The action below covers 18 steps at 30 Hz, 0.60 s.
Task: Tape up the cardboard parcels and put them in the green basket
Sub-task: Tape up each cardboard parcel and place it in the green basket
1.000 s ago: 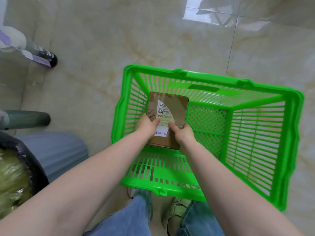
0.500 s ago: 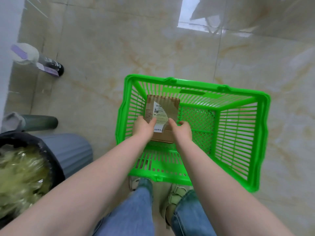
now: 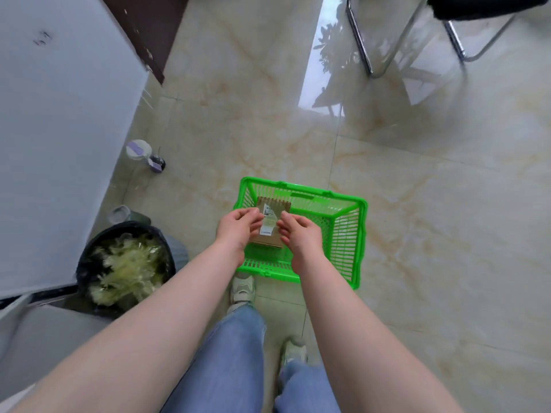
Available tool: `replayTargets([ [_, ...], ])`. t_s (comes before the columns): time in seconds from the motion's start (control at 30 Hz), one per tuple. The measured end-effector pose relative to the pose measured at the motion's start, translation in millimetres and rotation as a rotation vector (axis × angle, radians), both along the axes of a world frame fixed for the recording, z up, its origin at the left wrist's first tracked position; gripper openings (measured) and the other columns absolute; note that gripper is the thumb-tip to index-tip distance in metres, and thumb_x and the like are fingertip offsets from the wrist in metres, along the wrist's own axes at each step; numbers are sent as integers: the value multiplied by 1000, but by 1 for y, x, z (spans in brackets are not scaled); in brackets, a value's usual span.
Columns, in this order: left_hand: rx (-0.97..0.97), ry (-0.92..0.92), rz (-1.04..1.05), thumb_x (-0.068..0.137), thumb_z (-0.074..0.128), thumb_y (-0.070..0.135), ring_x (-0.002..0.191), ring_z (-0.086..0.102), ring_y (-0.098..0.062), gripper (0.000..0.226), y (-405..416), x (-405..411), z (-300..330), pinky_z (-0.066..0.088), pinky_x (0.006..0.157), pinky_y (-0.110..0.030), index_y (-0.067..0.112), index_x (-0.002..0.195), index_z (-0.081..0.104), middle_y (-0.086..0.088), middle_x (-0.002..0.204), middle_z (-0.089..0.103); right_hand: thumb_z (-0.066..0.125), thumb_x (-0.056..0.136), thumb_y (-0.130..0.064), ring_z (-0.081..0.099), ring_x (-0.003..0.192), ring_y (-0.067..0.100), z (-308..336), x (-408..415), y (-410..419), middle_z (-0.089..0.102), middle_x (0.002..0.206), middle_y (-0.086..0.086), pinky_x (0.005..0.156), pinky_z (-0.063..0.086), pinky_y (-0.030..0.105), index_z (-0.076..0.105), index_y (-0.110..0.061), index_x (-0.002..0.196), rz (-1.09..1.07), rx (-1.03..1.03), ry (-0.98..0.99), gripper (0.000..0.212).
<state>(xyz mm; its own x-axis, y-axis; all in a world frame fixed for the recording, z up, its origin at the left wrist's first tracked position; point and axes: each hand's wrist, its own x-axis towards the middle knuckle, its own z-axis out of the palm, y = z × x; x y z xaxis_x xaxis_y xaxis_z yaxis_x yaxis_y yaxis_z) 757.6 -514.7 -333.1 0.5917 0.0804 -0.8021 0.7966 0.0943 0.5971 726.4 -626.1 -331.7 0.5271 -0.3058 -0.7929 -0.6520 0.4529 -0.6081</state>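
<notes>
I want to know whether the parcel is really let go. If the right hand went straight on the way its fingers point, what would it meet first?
Probably the cardboard parcel in the green basket: the right hand points its loosely curled fingers left at the labelled face. Depth is unclear; it may hover above it.

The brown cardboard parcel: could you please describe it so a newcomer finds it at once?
On the beige tiled floor stands a green plastic basket. In its left part lies the brown cardboard parcel, the only thing there, with a white label on top.
</notes>
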Motion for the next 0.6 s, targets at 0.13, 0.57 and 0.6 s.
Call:
replayTargets([
  [0.13,-108,-21,142,98,56,11,70,58,-7,14,17,-32,63,45,59,-15,17,85,56,0,82,63,63,93,-13,55,62,9,65,-26,8,63,74,4,58,43,17,60,-15,80,54,40,-71,13],
  [0.57,-224,-156,666,99,55,14,68,57,-5,17,101,-232,210,43,62,-17,20,84,58,10,63,65,68,88,-12,57,60,9,198,-153,81,68,77,2,53,45,16,65,-15,85,522,95,-215,5],
  [0.6,-221,-160,711,99,55,14,68,57,-6,17,114,-251,218,44,63,-17,19,84,59,9,64,65,68,88,-12,56,58,8,203,-164,93,68,74,1,50,44,15,66,-14,84,580,104,-213,5],
])
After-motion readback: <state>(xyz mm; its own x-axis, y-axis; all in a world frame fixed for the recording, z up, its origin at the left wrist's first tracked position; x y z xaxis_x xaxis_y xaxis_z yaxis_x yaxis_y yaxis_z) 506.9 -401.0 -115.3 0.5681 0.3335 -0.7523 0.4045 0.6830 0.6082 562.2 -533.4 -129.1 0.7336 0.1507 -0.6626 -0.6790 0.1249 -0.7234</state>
